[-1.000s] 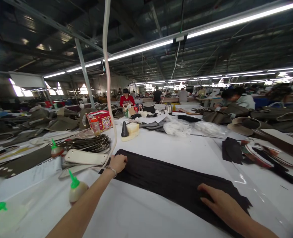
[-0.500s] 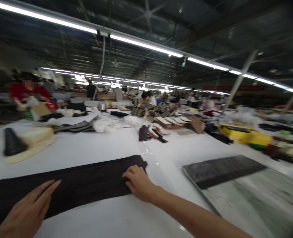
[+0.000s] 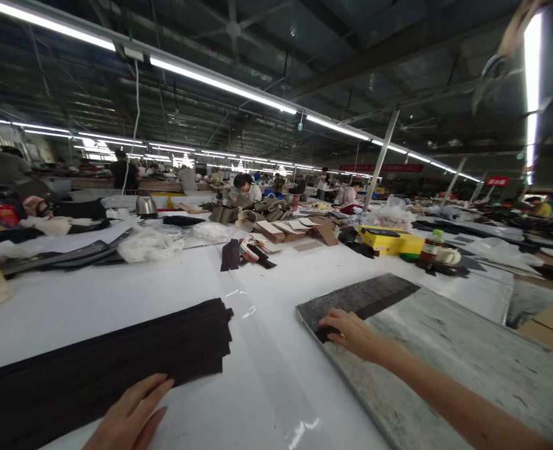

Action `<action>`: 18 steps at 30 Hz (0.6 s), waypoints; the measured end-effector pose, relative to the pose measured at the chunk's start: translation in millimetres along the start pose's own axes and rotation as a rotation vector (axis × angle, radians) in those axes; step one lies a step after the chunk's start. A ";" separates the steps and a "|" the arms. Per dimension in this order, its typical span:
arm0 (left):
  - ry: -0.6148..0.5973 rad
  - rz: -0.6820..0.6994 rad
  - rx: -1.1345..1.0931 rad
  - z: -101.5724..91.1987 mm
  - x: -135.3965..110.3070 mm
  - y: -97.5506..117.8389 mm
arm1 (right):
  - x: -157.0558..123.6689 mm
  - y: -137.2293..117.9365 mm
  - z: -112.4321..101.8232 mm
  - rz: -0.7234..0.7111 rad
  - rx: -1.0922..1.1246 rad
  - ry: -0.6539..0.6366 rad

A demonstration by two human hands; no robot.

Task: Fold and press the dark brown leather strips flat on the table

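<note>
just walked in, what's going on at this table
A person is working with dark fabric at a white table. The left hand is at the near edge of a stack of dark cloth, fingers extended. The right hand has its fingers curled over the near end of a dark strip lying on a grey board. Farther back are a kettle and a yellow box.

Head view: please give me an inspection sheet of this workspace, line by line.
Surface: smooth white tabletop; mottled grey-green flat board at right.
Job's things: layered black fabric-like strips; dark grey rectangular piece on the board.
Clutter: yellow rectangular box, crumpled clear plastic, silver metal kettle.
Hands: left hand, fingers extended, at black strips' near edge; right hand, fingers curled, at grey piece.
Cables: thin white cord hanging overhead.
Surroundings: people, long white ceiling lights.
</note>
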State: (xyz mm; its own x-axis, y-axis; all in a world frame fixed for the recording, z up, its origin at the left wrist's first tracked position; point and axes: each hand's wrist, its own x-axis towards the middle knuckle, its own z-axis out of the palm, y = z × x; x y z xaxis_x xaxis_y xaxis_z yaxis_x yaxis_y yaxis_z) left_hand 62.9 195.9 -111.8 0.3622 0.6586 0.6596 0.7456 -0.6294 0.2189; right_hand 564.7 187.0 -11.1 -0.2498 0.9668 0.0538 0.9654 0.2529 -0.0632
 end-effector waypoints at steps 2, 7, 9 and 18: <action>-0.044 0.077 -0.026 11.1 20.9 29.2 | -1.4 -0.2 4.7 -0.017 -0.008 0.000; -0.189 0.055 -0.191 34.7 67.9 110.8 | 3.0 2.9 12.2 -0.066 -0.018 0.032; -0.263 0.033 -0.278 45.9 84.4 139.4 | 5.2 6.6 14.0 -0.081 -0.019 0.050; -0.422 0.065 -0.472 110.7 164.9 224.3 | 8.7 14.6 17.3 -0.164 -0.034 0.122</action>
State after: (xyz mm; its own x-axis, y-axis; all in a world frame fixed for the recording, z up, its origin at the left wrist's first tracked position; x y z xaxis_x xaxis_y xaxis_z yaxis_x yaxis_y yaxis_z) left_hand 351.7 209.0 -33.5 0.6594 0.6582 0.3634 0.4225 -0.7242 0.5451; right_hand 575.3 199.8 -28.8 -0.3950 0.9007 0.1809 0.9150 0.4033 -0.0097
